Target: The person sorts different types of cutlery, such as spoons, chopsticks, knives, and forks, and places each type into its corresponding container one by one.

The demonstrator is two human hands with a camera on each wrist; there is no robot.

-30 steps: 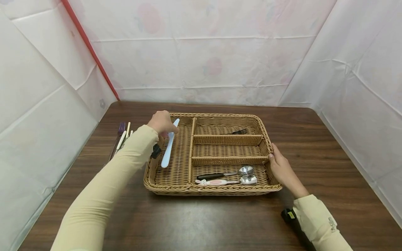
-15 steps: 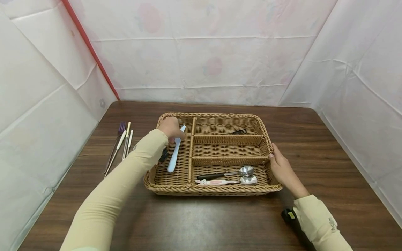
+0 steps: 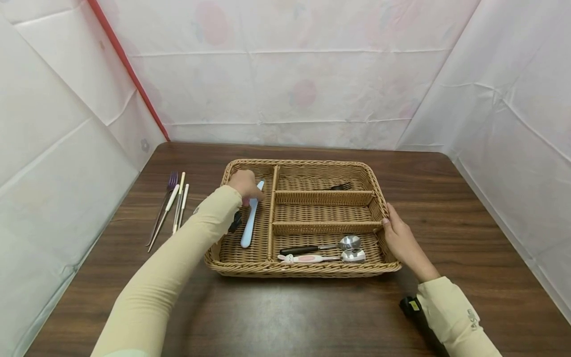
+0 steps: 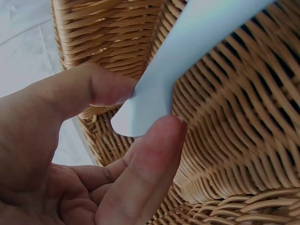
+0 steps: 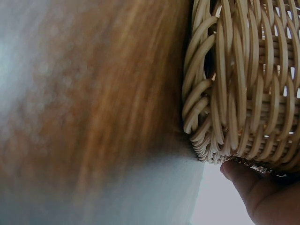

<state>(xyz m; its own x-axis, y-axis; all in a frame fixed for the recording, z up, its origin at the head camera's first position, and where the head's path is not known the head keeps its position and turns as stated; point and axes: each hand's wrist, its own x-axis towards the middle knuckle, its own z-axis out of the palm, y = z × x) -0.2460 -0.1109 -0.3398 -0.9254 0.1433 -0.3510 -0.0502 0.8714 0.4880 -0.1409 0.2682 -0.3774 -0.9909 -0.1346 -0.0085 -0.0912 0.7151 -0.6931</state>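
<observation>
My left hand (image 3: 246, 185) is inside the long left compartment of the wicker cutlery basket (image 3: 303, 269). Thumb and forefinger pinch a light-blue table knife (image 3: 250, 225) near one end; the left wrist view shows the pinch on the knife (image 4: 154, 93) closely. The knife lies lengthwise along the compartment, slightly slanted; whether it touches the woven bottom I cannot tell. At the basket's right side my right hand (image 3: 401, 243) grips the rim, thumb uppermost. The right wrist view shows that thumb (image 5: 239, 176) against the wicker wall (image 5: 248, 84), with the other fingers hidden.
Left of the basket lie a purple-tined fork (image 3: 172, 181) and several white-handled utensils (image 3: 171, 198). A dark fork (image 3: 341, 187) is in the basket's back right compartment. Two spoons, one black-handled (image 3: 300, 251) and one rabbit-handled (image 3: 308, 259), lie in the front right compartment.
My left hand has moved right and toward me, bringing the knife from over the basket's left edge down into the left compartment. My right hand has stayed on the rim.
</observation>
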